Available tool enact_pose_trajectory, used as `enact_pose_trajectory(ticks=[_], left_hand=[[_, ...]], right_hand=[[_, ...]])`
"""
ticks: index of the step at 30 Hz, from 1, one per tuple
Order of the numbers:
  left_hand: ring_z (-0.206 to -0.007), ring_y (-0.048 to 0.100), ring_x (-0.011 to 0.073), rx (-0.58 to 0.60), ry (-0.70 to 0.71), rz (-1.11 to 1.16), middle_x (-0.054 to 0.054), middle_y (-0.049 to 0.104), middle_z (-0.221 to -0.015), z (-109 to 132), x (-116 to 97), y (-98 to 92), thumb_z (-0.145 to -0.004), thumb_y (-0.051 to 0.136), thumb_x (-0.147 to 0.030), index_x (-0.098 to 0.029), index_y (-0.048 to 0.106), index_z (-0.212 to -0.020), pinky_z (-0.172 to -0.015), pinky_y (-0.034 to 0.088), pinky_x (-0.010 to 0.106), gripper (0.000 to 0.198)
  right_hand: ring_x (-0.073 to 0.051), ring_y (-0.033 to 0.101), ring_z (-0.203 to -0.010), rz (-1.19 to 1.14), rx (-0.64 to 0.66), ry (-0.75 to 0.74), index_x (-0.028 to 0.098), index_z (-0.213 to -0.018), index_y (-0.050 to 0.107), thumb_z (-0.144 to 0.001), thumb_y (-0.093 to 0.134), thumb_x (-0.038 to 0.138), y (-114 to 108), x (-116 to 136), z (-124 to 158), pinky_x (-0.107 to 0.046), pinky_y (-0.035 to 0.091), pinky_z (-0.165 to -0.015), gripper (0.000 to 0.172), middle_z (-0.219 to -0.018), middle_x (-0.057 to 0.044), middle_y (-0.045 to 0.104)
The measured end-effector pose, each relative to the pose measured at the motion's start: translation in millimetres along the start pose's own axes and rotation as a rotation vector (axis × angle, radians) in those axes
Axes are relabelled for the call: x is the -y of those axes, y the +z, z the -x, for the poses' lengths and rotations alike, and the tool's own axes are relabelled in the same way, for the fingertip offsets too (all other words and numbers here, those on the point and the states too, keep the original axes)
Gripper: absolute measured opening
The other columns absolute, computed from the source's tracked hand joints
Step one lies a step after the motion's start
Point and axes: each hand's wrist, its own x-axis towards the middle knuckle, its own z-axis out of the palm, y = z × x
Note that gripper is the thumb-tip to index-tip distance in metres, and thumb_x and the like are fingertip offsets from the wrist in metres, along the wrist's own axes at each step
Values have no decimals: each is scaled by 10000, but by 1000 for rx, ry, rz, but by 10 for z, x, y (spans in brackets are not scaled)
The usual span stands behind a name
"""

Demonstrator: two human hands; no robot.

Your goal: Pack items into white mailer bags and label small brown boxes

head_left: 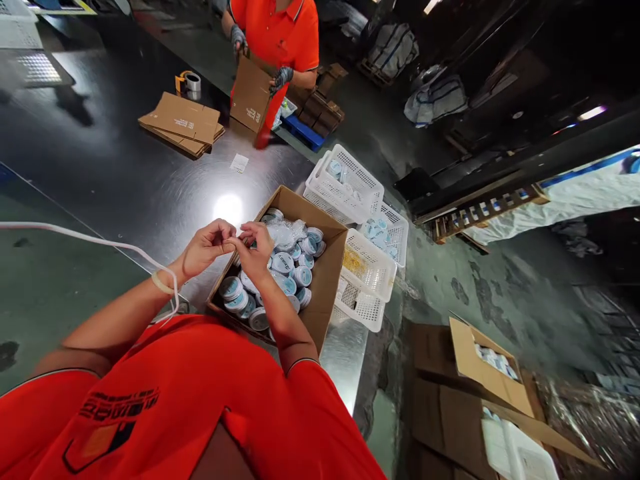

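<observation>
My left hand (207, 248) and my right hand (256, 251) meet in front of my chest, over the near left edge of an open cardboard box (320, 283). The fingertips of both are pinched together; whatever they grip is too small or too hidden to make out. Inside the box lie many round tubs with white and light-blue lids (283, 263), jumbled at different angles. A clear plastic bag (287, 235) rests among them, just right of my right hand. A yellowish band (163, 283) circles my left wrist, and a pale cable (100, 239) passes across it.
White perforated baskets (350, 180) holding tubs and small parts stand along the table's right side. Flat cardboard (185, 123) and a tape dispenser (189, 83) lie on the metal table (165, 187). Opposite, a co-worker (285, 40) in gloves handles a box (250, 93). Cartons (435, 393) stand right.
</observation>
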Motion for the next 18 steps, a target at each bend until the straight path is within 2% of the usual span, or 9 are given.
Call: enact_pose_trajectory(ticks=[3, 7, 13, 18], left_hand=[[-868, 601, 160, 12, 3, 10, 16, 627, -892, 7, 6, -6, -790, 1073, -556, -193, 585, -804, -804, 532, 256, 608], [-862, 612, 175, 4, 10, 20, 18, 627, -867, 8, 8, -6, -774, 1077, -581, -199, 584, -786, -803, 543, 283, 624], [-869, 618, 164, -19, -23, 78, 4, 643, -868, 6, 21, 36, -718, 1116, -536, -200, 626, -815, -821, 554, 279, 603], [-823, 647, 138, -13, -78, 140, 1, 696, -899, 15, -10, 86, -709, 1126, -450, -199, 640, -870, -804, 563, 261, 570]], right_hand=[[-124, 615, -686, 11, -32, -75, 236, -1047, 728, -992, 894, 529, 33, -47, 31, -292, 528, -628, 341, -1055, -54, 736], [-138, 597, -714, 60, 4, -92, 246, -1041, 721, -1029, 867, 494, 39, -39, 53, -294, 547, -639, 288, -1043, -57, 730], [-147, 588, -709, 88, -27, -123, 234, -1104, 728, -1080, 790, 486, 17, -22, 94, -308, 564, -652, 261, -1088, -93, 736], [-184, 627, -761, 157, -10, -141, 237, -1134, 726, -1094, 754, 418, -1, -35, 132, -354, 606, -730, 188, -1107, -112, 741]])
